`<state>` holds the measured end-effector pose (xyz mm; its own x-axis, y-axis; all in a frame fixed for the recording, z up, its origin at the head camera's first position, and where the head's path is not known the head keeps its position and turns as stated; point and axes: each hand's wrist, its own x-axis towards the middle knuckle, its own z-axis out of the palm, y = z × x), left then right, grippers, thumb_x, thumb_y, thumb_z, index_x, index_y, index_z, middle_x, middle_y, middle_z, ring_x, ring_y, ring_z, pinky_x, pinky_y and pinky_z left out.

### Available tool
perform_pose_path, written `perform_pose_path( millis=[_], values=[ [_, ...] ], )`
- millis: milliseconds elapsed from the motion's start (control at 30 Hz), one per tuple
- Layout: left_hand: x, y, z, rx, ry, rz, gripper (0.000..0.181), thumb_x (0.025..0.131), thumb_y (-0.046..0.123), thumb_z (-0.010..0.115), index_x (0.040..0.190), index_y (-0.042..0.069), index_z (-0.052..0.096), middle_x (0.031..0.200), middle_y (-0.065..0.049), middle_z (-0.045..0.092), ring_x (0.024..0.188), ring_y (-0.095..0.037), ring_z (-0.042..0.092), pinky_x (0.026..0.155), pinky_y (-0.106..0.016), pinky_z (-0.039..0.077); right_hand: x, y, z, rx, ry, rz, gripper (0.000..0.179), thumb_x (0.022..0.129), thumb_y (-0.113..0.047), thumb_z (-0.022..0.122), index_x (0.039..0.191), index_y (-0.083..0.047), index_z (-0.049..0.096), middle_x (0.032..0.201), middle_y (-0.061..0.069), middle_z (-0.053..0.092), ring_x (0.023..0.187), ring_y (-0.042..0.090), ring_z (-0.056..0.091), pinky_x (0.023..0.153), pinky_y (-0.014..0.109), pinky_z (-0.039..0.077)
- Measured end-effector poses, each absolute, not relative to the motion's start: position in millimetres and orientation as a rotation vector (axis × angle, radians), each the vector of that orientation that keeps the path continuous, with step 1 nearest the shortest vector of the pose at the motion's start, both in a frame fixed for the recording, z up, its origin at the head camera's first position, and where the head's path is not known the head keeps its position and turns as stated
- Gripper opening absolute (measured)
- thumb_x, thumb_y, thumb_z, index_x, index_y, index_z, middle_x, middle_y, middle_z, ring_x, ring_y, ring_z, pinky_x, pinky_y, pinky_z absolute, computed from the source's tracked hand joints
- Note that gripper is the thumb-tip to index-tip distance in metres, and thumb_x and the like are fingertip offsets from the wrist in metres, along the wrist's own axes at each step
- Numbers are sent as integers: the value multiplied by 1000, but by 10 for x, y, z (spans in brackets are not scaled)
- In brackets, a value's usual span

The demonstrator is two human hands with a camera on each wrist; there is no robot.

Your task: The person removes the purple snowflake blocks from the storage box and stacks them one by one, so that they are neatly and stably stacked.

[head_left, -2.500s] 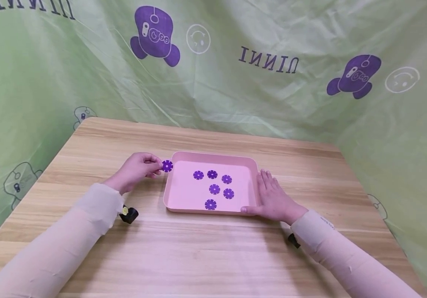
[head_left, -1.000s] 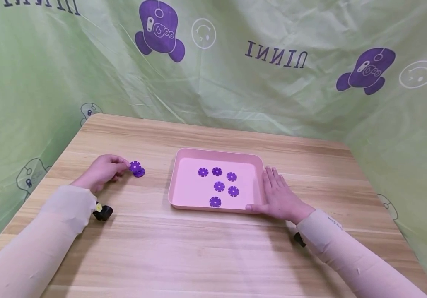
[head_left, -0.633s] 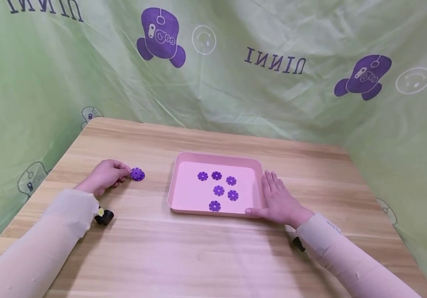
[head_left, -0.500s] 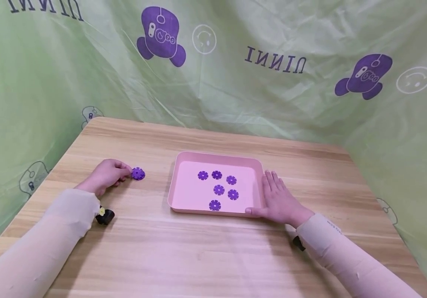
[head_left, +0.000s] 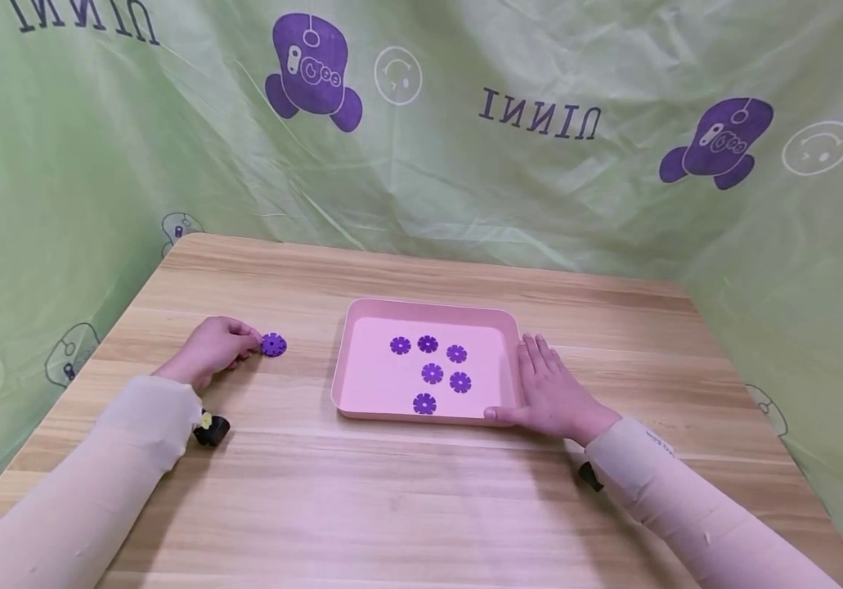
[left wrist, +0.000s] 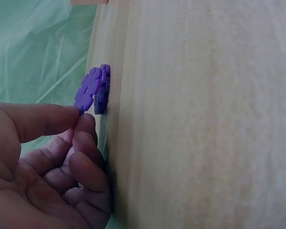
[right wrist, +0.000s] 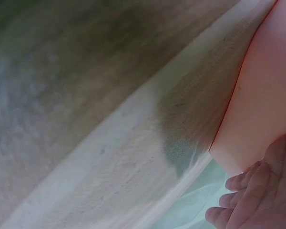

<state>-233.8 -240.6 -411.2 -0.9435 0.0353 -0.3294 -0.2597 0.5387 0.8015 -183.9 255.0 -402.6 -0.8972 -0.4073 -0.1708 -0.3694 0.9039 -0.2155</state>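
Past the left hand's (head_left: pixel 215 348) fingertips, I can't count the pieces (left wrist: pixel 103 90) beneath the purple disc (left wrist: pixel 87 89), whose near edge that hand covers. The right hand (head_left: pixel 549 397) hides one corner of the pink tray (right wrist: pixel 264 90), which my right wrist view cuts off; the surface (right wrist: pixel 81 114) beside that hand blurs. Behind it, the sleeve's (head_left: pixel 630 466) lettering (head_left: pixel 661 443) is too small for me to read.

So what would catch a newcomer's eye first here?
Probably the pink tray near the middle of the wooden table, with six purple discs inside and the right hand touching its right side. Next, the left hand at the table's left, pinching another purple disc. Behind, a green cloth hangs with purple cartoon figures.
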Motion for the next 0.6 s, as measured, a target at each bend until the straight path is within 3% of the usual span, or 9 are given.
perform_pose_path(
  millis=[600],
  values=[
    [-2328, -2384, -4095, -170, 2487, 1339, 25, 101, 10, 61, 117, -10, 59, 89, -7, 60, 76, -15, 55, 62, -26, 50, -1848, 2545, -4019, -615, 2856, -251, 123, 89, -70, 63, 153, 22, 12, 161, 41, 7, 151, 55, 4, 121, 61, 10]
  ],
)
